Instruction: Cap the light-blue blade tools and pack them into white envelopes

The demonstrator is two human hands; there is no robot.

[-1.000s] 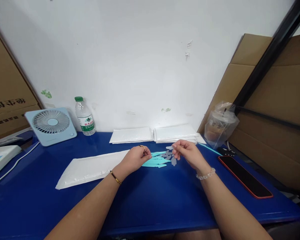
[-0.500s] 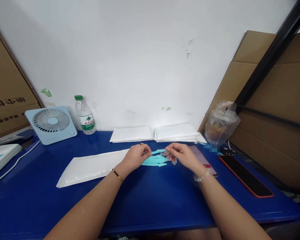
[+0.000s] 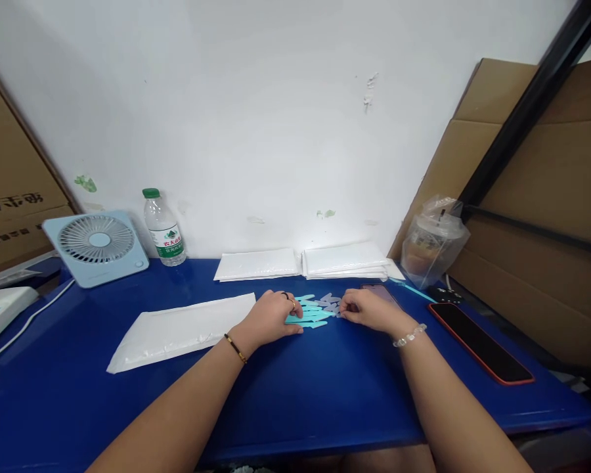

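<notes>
Several flat teal sticks with pointed ends lie in a fanned pile on the blue table. At their right ends are small translucent cap-like pieces. My left hand rests over the left part of the pile, thumb and fingers apart, covering the sticks' left ends. My right hand is beside the translucent pieces with its fingertips pinched together; whatever they may hold is hidden.
White padded mailers are stacked by the wall, and another mailer lies left. Around them are a blue fan, a water bottle, a bagged drink cup, a red-edged phone and a second phone.
Both hands have come down from the teal stick they held between them. It now lies in the pile, and my right hand has moved slightly right. The translucent pieces show more.
</notes>
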